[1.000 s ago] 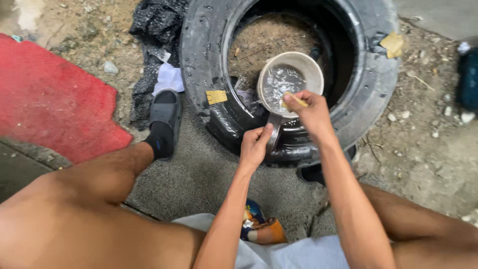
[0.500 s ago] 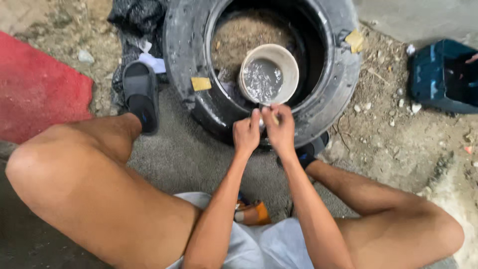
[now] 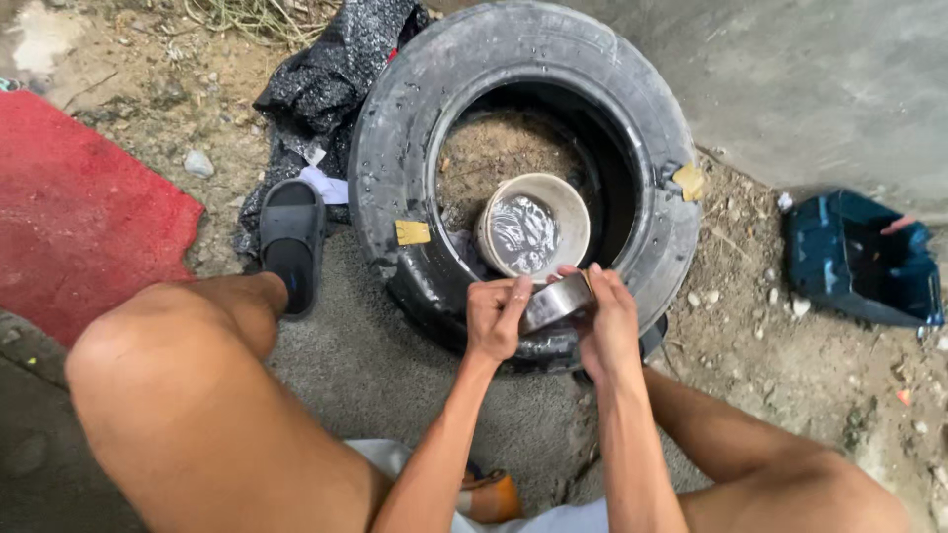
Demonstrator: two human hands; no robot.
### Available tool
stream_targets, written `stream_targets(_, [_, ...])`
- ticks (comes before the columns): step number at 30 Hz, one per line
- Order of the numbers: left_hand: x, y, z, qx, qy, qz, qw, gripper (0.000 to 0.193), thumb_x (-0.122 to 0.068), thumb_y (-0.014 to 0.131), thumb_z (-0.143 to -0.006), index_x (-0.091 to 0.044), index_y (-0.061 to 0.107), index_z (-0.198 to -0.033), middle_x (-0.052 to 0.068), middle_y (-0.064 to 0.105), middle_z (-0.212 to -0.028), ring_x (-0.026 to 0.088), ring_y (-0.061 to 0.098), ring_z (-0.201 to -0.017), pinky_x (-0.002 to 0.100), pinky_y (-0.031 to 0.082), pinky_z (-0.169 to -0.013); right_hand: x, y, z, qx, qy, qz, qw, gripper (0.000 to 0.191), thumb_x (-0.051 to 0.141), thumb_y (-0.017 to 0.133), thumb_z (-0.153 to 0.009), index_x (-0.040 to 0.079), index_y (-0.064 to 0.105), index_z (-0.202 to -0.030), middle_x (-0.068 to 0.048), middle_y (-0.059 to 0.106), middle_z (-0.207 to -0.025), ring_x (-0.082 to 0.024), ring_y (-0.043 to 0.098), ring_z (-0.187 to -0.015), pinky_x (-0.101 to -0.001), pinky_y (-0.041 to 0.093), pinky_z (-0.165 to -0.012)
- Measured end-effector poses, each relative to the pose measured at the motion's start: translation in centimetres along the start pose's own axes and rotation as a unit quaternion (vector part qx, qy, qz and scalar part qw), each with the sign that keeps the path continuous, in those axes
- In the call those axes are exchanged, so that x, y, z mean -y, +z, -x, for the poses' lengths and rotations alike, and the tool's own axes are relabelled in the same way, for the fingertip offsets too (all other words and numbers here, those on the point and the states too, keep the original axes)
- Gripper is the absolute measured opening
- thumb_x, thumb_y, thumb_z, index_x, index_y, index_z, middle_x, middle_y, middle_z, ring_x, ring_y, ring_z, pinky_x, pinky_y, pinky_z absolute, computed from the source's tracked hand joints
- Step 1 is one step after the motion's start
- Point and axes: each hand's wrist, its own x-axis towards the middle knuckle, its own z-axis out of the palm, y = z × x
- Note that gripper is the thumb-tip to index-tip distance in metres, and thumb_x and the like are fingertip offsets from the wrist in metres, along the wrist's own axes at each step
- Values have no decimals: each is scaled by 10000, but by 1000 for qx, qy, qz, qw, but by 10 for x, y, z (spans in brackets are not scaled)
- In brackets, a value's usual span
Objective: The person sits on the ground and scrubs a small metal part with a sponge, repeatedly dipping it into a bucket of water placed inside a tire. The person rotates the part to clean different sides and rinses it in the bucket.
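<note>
Two bare hands meet over the near rim of a worn black tyre point(image 3: 395, 148) lying flat on the ground, both closed on a small round metal tin point(image 3: 556, 301) held tilted between them. The left hand point(image 3: 497, 318) grips the tin's left edge with curled fingers, thumb up against its side; the right hand point(image 3: 609, 321) wraps the right edge, fingertips on top. Just beyond the hands, inside the tyre's opening, a pale plastic bowl point(image 3: 573, 212) holds dark, glistening liquid and rests on bare dirt. Two yellow patches point(image 3: 412, 232) mark the tyre's sidewall, one to the left of the hands, one to the far right. Left of the hands, a foot in a black slide sandal point(image 3: 290, 237) is planted beside the tyre, with a crumpled black plastic sheet point(image 3: 326, 69) beyond it and a red mat point(image 3: 79, 212) farther left. Well off to the right, a dark blue plastic case point(image 3: 859, 262) lies open on gravelly ground.
</note>
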Motion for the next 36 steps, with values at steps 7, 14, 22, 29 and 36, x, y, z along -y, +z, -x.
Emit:
stream_targets(7, [-57,17,-16,-191,-371,449,790,438,-494,472,-937,-159,630,-1172,120,705,-1179,259,658,-1096,420,508,-980,4,12,36,68,-260,-21,963,190,111,563,-1092,62,567,-909,-97,650,-978,-338,617,-1294,-452,460,-1118])
stream_targets(14, [-106,18,-15,52,-352,625,695,761,-506,435,-951,-37,431,-1550,162,459,-1581,305,512,-1372,450,423,-1157,13,0,53,46,-293,5,955,156,114,625,-1063,85,584,-915,-156,718,-1162,-343,530,-1467,-514,346,-1232])
stream_targets(22, [-129,20,-8,189,-278,673,659,925,-431,556,-924,99,239,-1613,292,261,-1693,401,369,-1540,504,332,-1283,110,-56,96,19,-297,269,916,92,63,648,-1074,-24,628,-1096,-156,712,-1023,-217,701,-937,-346,600,-854])
stream_targets(29, [-140,12,-13,177,-291,623,704,1021,-479,629,-908,9,159,-1671,340,258,-1674,368,449,-1449,468,347,-1233,153,-56,88,38,-271,441,855,226,28,722,-982,-42,588,-1149,-103,697,-1013,-165,718,-931,-284,606,-822])
stream_targets(36, [-148,0,-24,163,-293,554,762,1100,-517,692,-851,81,232,-1651,298,336,-1685,315,449,-1491,428,348,-1274,129,-38,84,134,-366,521,759,325,100,817,-805,-30,671,-1064,-132,732,-991,-218,752,-909,-345,625,-803])
